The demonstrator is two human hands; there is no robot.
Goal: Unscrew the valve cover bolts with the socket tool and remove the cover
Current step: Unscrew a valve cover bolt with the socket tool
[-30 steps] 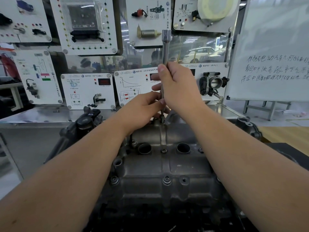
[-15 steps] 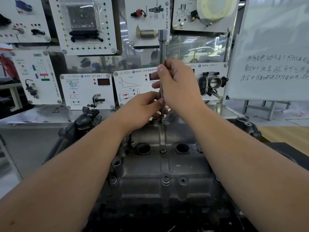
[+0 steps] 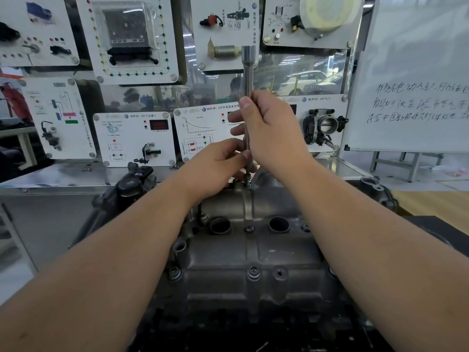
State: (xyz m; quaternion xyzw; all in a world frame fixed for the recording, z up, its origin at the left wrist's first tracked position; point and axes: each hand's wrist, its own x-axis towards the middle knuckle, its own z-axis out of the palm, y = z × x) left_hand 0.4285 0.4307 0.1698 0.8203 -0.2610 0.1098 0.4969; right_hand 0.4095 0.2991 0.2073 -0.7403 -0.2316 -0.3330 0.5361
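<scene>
- Socket tool (image 3: 248, 80): upright, tip seated at the far edge of the valve cover (image 3: 253, 252).
- Right hand (image 3: 274, 133): fingers curled round the shaft at mid-height.
- Left hand (image 3: 215, 168): pinches the lower shaft just above the tip.
- Bolts (image 3: 254, 272) visible along the cover's near edge.

right hand (image 3: 274, 133) grip raised, left hand (image 3: 215, 168) pinching below
</scene>
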